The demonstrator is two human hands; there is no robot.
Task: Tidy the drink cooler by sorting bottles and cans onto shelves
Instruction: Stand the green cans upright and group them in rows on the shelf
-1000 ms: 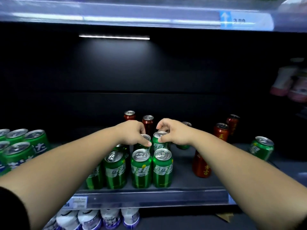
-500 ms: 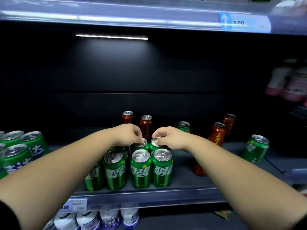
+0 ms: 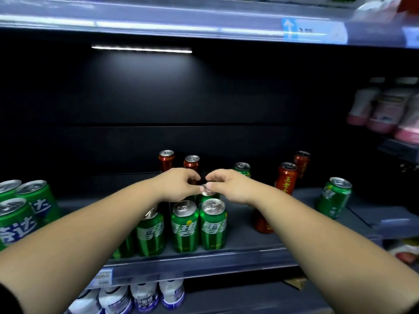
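Moved closer together: left hand [image 3: 179, 184] and right hand [image 3: 229, 186], over the shelf [image 3: 249, 252], fingers curled above a second-row green can [image 3: 207, 192]; whether they grip it cannot be told. Front-row green cans [image 3: 184, 225] read 雪碧. Red cans [image 3: 286, 179] at the right read 王老.

Dim cooler interior — a thin light strip [image 3: 141, 49] under the upper shelf [image 3: 158, 23] casts a soft glow on the black back wall. Edges bow and smear; pink bottles [image 3: 383, 109] at right blur.
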